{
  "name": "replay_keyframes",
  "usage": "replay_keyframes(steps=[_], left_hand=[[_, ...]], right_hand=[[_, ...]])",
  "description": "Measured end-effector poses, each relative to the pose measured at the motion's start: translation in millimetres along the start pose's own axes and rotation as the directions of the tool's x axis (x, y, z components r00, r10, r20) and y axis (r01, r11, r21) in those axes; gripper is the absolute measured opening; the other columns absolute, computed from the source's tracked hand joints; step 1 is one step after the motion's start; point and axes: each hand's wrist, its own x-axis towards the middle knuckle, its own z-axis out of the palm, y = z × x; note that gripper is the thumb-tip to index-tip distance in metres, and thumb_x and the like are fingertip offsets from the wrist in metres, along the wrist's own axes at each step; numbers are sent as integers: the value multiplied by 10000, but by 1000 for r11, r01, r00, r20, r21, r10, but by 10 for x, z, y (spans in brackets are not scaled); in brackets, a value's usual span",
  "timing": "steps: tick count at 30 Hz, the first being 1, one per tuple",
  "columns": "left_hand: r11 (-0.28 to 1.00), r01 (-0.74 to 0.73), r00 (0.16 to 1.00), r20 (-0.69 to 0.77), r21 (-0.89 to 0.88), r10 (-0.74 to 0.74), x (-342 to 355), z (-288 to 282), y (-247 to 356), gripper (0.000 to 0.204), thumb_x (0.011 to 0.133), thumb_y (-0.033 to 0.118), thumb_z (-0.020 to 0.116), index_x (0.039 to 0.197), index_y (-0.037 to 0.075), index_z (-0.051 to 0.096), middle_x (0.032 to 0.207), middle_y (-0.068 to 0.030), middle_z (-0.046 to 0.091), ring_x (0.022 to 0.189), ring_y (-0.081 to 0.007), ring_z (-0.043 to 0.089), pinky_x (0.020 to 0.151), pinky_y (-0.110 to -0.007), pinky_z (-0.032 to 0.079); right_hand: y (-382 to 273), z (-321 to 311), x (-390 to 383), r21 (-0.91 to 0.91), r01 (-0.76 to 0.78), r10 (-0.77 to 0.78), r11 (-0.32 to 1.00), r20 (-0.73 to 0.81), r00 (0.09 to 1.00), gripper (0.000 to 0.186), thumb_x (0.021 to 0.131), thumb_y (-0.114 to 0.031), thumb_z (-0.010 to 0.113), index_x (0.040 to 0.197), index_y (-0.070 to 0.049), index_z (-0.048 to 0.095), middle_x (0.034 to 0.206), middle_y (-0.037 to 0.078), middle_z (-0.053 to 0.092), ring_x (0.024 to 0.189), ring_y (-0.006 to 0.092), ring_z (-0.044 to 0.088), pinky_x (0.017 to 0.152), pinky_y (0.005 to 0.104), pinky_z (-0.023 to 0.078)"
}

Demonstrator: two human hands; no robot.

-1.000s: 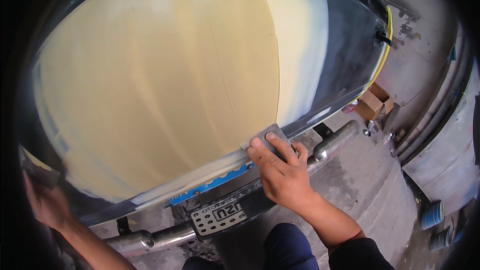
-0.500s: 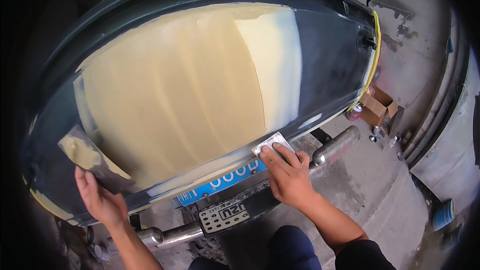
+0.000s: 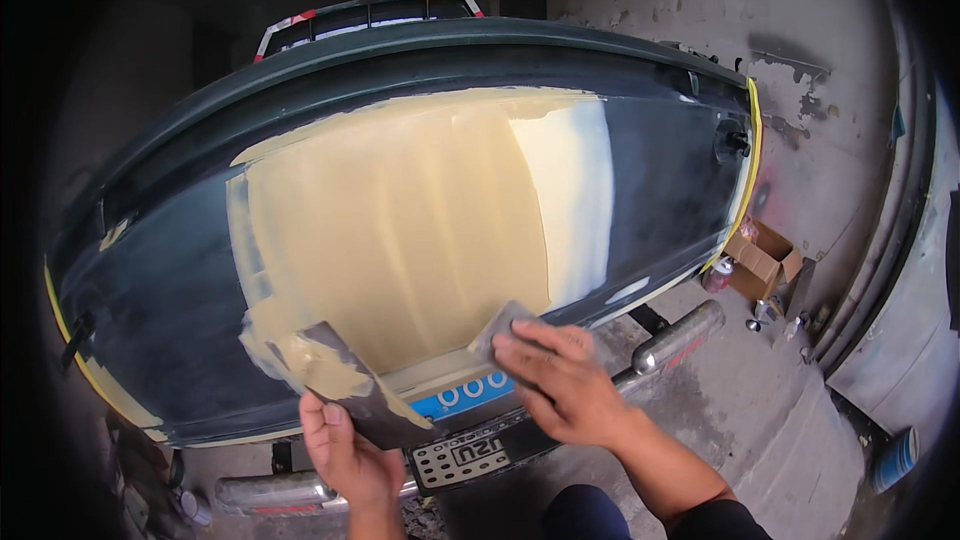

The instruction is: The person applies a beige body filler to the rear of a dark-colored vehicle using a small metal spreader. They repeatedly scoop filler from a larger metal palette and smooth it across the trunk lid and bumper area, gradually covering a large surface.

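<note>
Item: spreader [image 3: 500,332], a thin grey blade. I see it pressed flat against the lower edge of the tailgate [image 3: 160,280], at about 6 o'clock in my view. My right hand [image 3: 560,385] lies over it, fingers extended and flat on the blade, holding it to the panel.

Item: mixing board [image 3: 355,390], a dark flat plate smeared with yellowish filler. My left hand [image 3: 350,455] grips it from below at about 7 o'clock, fingers closed around its lower end. The board leans against the panel just left of the spreader.

Item: filler patch [image 3: 400,220], a broad pale yellow area covering the middle of the dark tailgate, paler at its 3 o'clock side.

Item: blue plate [image 3: 465,395], just below the patch, between my two hands; a white perforated plate [image 3: 460,455] sits under it.

Item: bumper bar [image 3: 680,335], chrome, at 4 o'clock of the right hand.

Item: cardboard box [image 3: 760,260], open, on the concrete floor [image 3: 740,410] at 3 o'clock, small cans beside it.

Item: yellow tape [image 3: 752,170] along the tailgate's right edge.
</note>
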Motion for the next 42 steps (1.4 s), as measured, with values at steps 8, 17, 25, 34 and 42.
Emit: replay_keyframes(steps=[8,17,25,34,42], left_hand=[[966,-252,968,25,51,251,967,-1229,516,385,1094,87,448,1454,-48,430,1401,-171,589,1277,-233,596,1118,-396,469],[946,-314,949,5,82,315,1261,-1744,586,413,1093,82,445,1481,-57,416,1414,-168,579,1279,-225,589,1115,-381,460],[951,-302,953,-14,68,304,1227,-1771,580,423,1097,93,431,1486,-72,402,1439,-182,556,1304,-235,569,1130,-386,444],[952,-280,957,-44,126,288,1225,-1788,667,426,1106,119,428,1495,-53,412,1462,-165,547,1329,-236,548,1140,-395,430],[947,-265,952,-105,183,287,1223,-1779,761,423,1111,132,428,1500,-33,431,1495,-134,530,1356,-232,527,1161,-406,404]], right_hand=[[245,-729,1404,-277,-366,267,889,-338,903,524,870,-38,552,1393,-39,570,1313,178,662,1341,372,525,997,612,403],[-154,-332,1819,-275,-338,263,900,-275,925,491,850,-8,546,1340,-15,591,1176,212,705,1256,374,584,911,693,429],[-195,-212,1363,-367,-177,133,914,-142,981,541,822,-7,592,1363,-19,590,1208,191,691,1240,373,589,941,513,448],[-4,242,540,-463,-133,108,876,-79,991,590,788,44,655,1366,-69,622,1365,85,663,1227,310,603,901,446,412],[157,624,13,-467,-126,98,875,-85,992,573,763,20,677,1327,-73,656,1404,64,646,1219,282,594,912,453,393]])
